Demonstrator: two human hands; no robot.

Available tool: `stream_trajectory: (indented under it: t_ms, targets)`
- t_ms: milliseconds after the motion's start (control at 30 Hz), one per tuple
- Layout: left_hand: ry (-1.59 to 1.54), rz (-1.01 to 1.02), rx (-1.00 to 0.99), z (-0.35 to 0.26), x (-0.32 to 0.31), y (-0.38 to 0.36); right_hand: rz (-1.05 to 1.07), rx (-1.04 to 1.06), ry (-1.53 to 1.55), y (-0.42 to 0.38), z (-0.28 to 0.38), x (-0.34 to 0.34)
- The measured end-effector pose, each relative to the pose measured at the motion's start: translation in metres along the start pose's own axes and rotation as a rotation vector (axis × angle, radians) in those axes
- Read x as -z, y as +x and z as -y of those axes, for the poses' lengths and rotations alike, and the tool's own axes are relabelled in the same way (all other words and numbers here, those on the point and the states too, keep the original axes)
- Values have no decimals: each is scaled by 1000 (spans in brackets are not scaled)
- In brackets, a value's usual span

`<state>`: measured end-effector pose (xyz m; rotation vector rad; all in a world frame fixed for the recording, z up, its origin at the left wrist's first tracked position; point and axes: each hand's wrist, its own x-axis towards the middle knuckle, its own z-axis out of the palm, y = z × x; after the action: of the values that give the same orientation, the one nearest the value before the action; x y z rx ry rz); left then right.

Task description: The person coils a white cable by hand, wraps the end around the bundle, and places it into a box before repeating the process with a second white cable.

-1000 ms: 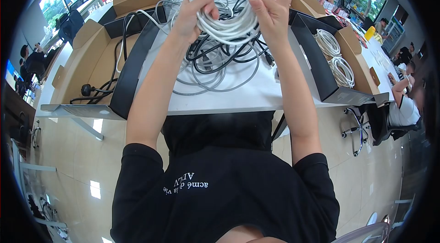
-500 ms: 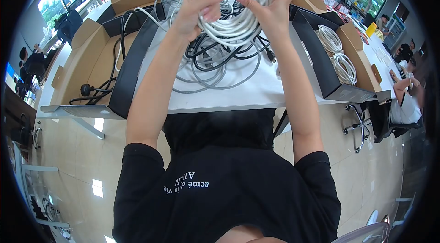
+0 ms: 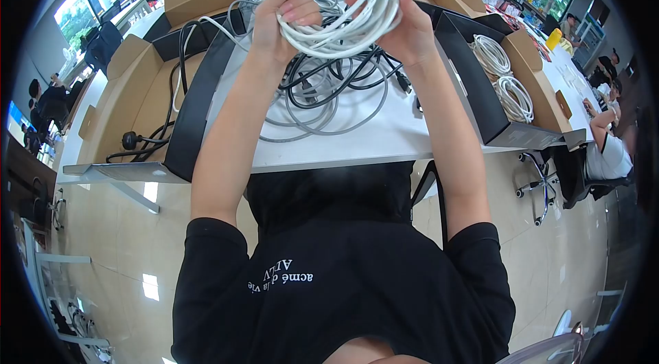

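Observation:
A thick coil of white cable [image 3: 329,38] is held up over the table between my two hands. My left hand [image 3: 283,20] has its fingers wrapped round the coil's left side. On the right side, my right hand [image 3: 406,27] grips the same coil, with some fingertips inside the loop. Beneath lies a tangle of black cables [image 3: 350,82] and grey cable [image 3: 329,127] on the white table. Black connectors lie at the tangle's right edge.
An open box [image 3: 189,110] at left holds a black cable with a plug. At right, another open box [image 3: 494,127] holds two white cable coils [image 3: 513,98]. More open boxes stand behind. Co-workers sit at far right, far left and the back.
The coil has tilted and its loops have spread. My right hand has turned and sits lower on the coil's right side, and my left hand has shifted slightly left.

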<state>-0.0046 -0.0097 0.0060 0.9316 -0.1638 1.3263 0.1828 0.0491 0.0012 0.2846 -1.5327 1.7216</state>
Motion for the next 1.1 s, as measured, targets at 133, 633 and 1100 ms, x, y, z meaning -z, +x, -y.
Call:
stream_trajectory:
  t_ms: [133, 633, 1100]
  targets:
    - [-121, -41, 148, 8, 3, 1, 195, -23, 152, -1, -4, 13]
    - [-178, -130, 125, 13, 10, 2, 50, -57, 185, -2, -4, 7]
    - [-93, -264, -81, 7, 20, 3, -67, -37, 95, 5, -10, -16]
